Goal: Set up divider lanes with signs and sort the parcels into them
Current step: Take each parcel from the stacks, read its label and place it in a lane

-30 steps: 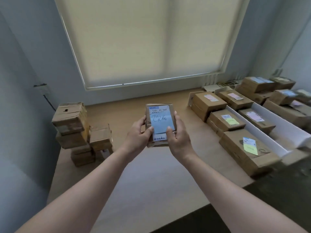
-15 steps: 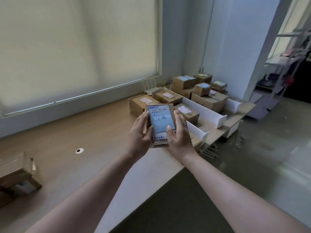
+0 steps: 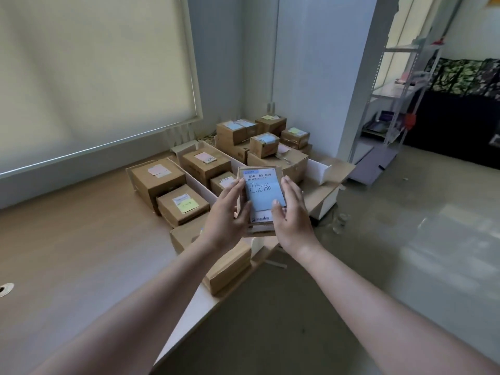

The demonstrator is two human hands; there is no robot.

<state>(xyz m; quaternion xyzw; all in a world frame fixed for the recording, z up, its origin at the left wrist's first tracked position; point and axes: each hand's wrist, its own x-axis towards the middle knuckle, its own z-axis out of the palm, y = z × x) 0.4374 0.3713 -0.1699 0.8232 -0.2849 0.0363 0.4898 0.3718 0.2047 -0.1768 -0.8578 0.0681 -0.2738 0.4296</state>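
I hold a small cardboard parcel [image 3: 262, 196] with a blue handwritten label up in front of me. My left hand [image 3: 226, 217] grips its left edge and my right hand [image 3: 290, 215] grips its right edge, thumbs on the label face. Beyond it, on the wooden table [image 3: 81, 239], white dividers [image 3: 198, 185] split sorted parcels into lanes. The left lane holds boxes with pink and yellow notes [image 3: 182, 203]. The far lane has a stack of boxes with blue labels [image 3: 263, 143].
The table's front edge [image 3: 189, 315] runs diagonally below my arms, with grey floor [image 3: 378, 253] to the right. A metal shelf rack [image 3: 400, 85] stands at the right by a white wall corner. A roller blind covers the window at the left.
My view has swung right, from the unsorted pile at the left to the divider lanes. Both hands still hold the same parcel, which now hangs over the lanes.
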